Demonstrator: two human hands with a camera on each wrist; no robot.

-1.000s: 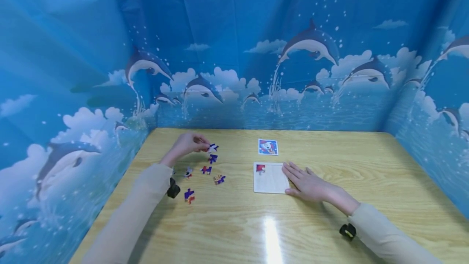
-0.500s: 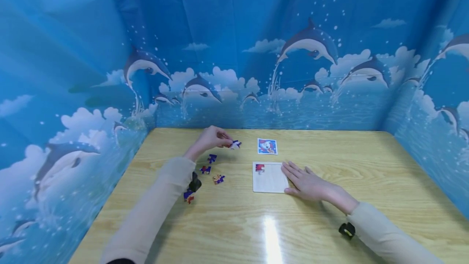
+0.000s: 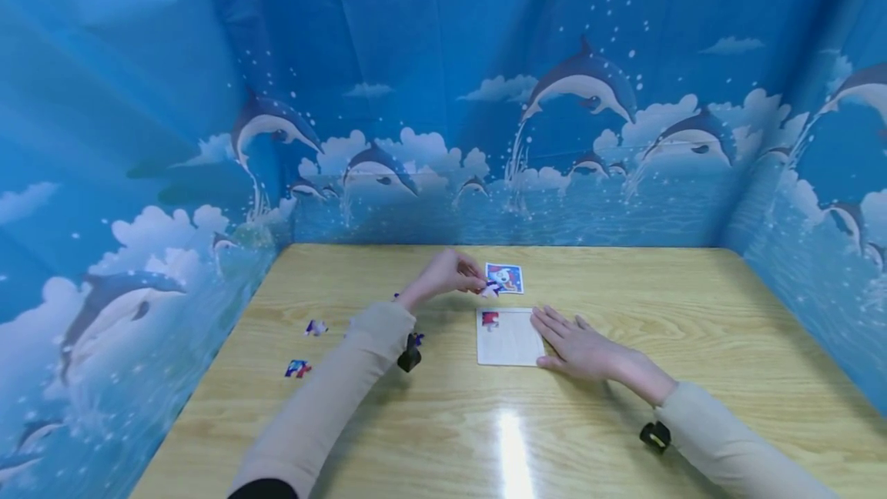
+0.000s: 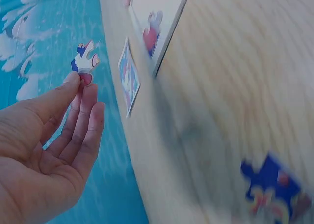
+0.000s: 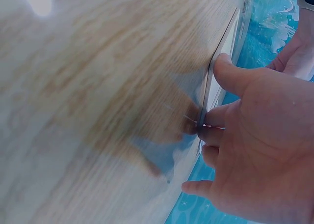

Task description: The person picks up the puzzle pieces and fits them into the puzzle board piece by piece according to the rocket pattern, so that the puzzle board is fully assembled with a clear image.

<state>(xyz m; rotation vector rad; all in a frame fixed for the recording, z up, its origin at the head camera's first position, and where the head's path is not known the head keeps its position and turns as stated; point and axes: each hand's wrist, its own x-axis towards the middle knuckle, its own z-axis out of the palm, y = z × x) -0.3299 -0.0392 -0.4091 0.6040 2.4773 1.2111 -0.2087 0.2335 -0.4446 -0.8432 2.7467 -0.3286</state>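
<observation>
Between thumb and fingertips, my left hand [image 3: 446, 276] pinches a jigsaw piece [image 4: 86, 62] printed in white, blue and red. It is held above the table, by the lower left of a small picture card [image 3: 509, 279]. Just nearer lies a pale square puzzle tray [image 3: 509, 345], with one red and white piece [image 3: 489, 320] in its upper left corner. My right hand [image 3: 578, 346] rests at the tray's right edge, fingers extended. In the right wrist view, the thumb and fingertips of the right hand [image 5: 260, 135] touch the tray's edge.
Loose jigsaw pieces lie on the left of the table, including a whitish piece [image 3: 316, 327] and a blue and red piece [image 3: 298, 368]. My left forearm hides others partly. A dolphin-print curtain [image 3: 416, 98] closes off the back and sides.
My left hand has carried the jigsaw piece rightward from the loose pieces to beside the picture card. Pieces at far left have come into sight from behind the forearm. My right hand has stayed put.
</observation>
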